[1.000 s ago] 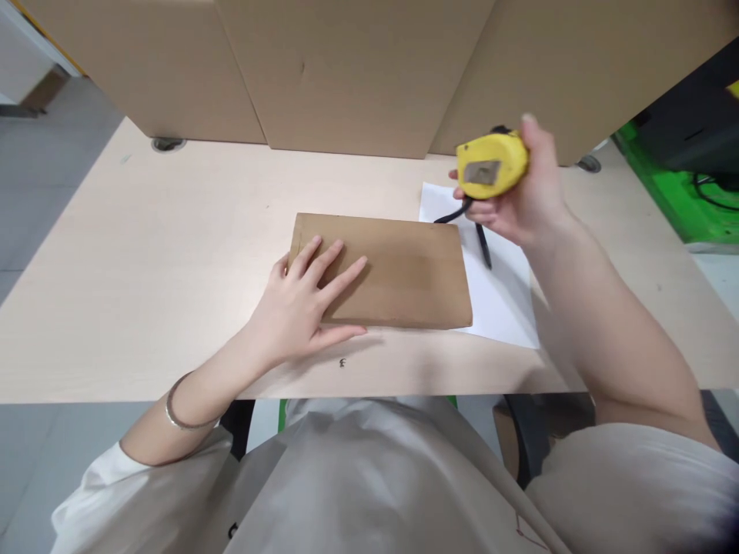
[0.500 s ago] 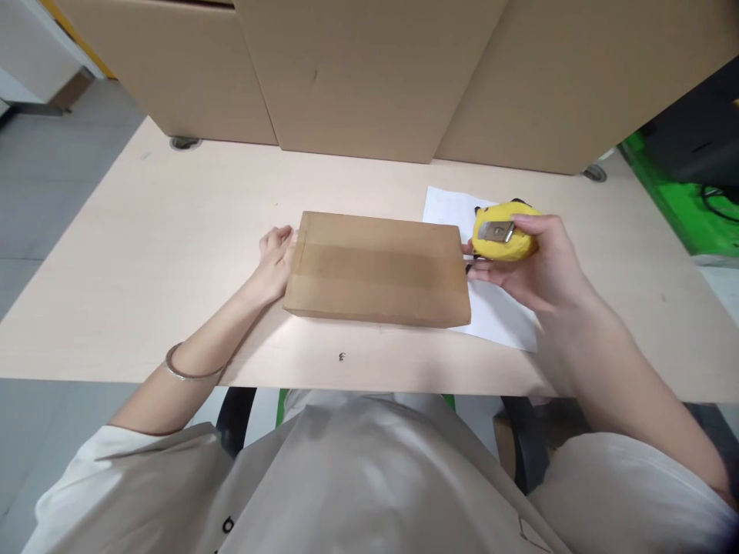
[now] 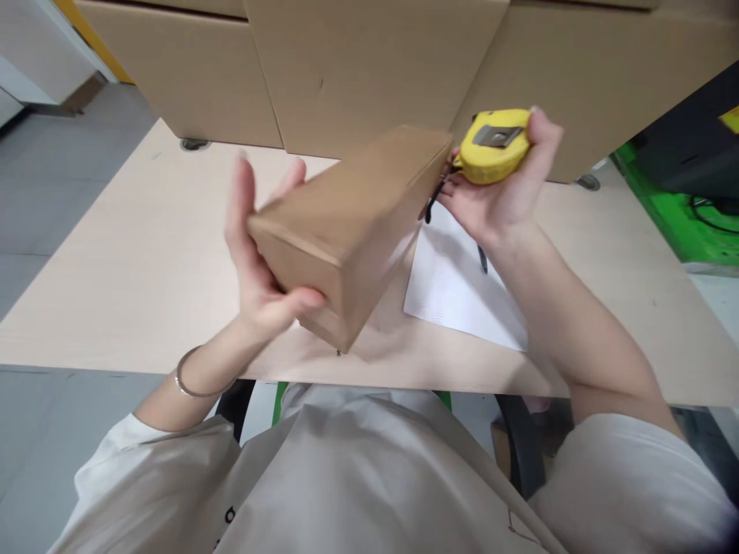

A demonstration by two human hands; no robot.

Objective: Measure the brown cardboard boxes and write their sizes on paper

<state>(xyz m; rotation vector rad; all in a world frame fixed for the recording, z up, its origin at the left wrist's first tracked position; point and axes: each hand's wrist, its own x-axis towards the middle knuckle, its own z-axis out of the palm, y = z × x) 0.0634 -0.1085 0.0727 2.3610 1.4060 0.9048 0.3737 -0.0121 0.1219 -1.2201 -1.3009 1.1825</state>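
A brown cardboard box is tilted and turned above the table, its far end pointing away to the right. My left hand grips its near left end, with the thumb on the end face and the fingers behind. In my right hand is a yellow tape measure with a metal clip and a black strap. That hand's fingertips reach the box's far right end, partly hidden by the tape measure. Under the right forearm lies a white paper sheet, with a dark pen partly showing.
Large cardboard boxes stand along the back of the pale wooden table. Cable holes sit at its back corners. A green surface with a black object and a cable is at the right.
The box has been lifted off the table and swung round, its right end going away and its left end toward me. Tape measure and right hand moved up and away; the paper is more exposed.
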